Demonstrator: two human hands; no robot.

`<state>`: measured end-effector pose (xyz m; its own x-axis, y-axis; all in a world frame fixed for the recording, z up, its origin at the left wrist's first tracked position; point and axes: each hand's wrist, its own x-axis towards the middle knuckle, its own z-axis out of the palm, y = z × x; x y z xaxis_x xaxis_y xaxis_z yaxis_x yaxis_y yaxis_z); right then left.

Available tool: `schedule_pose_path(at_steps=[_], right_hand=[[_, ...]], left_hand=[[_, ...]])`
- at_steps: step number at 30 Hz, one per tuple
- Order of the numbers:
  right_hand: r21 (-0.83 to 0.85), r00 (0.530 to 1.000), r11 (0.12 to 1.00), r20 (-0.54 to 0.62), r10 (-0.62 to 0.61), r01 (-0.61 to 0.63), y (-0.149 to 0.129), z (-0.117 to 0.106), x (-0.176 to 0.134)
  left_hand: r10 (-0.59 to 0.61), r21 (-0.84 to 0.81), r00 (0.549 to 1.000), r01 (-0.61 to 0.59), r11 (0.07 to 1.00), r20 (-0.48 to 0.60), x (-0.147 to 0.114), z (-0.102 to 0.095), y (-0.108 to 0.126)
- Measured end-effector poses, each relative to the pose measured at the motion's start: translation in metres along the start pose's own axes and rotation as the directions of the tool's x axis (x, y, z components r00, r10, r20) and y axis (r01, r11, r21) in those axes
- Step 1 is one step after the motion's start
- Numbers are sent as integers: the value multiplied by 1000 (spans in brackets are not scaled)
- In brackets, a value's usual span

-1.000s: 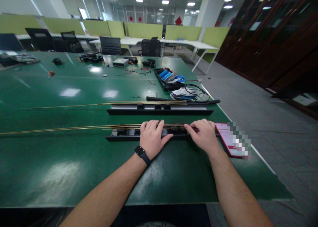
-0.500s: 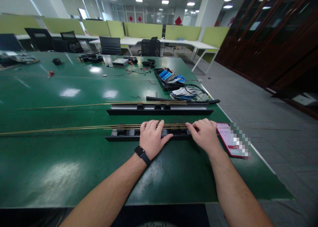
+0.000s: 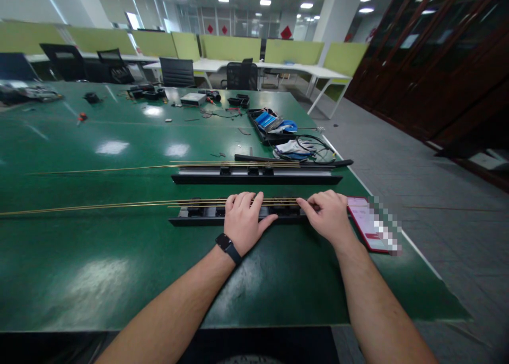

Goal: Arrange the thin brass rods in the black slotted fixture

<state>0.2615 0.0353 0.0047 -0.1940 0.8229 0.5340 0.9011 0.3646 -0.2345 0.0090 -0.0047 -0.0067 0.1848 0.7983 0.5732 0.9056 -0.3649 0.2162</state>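
In front of me lies a black channel rail (image 3: 203,222) with dark blocks in it. Several long, thin brass-coloured rods (image 3: 131,205) run along it and reach far out to the left. My left hand (image 3: 243,219), wearing a dark watch, rests palm down across the rods and rail, fingers extended and thumb spread. At the rail's right end my right hand (image 3: 328,215) has thumb and fingers closed on a rod; its fingertips are partly hidden. A thin rod (image 3: 441,208) shows beyond the right hand, past the table edge.
A second black rail (image 3: 254,180) with rods lies parallel behind. A red-edged phone (image 3: 363,221) sits right of my right hand. Farther back are a black tray (image 3: 262,136) with blue items, gloves (image 3: 294,149) and a black cable. The green table (image 3: 119,295) ends at right.
The rod past the right table edge reaches slightly farther right. Both hands hold nearly the same positions.
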Motion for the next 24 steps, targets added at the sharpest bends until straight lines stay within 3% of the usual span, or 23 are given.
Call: schedule_pose_path(at_steps=[9,24], right_hand=[[-53,1000,998,-1,18,-18,3,0,0],[-3,1000,1000,10,-14,14,-1,-2,-1]], left_hand=[[3,-2,1000,-3,1000,0,1,1,0],[-8,-10,1000,8,1000,-5,1,-2,1]])
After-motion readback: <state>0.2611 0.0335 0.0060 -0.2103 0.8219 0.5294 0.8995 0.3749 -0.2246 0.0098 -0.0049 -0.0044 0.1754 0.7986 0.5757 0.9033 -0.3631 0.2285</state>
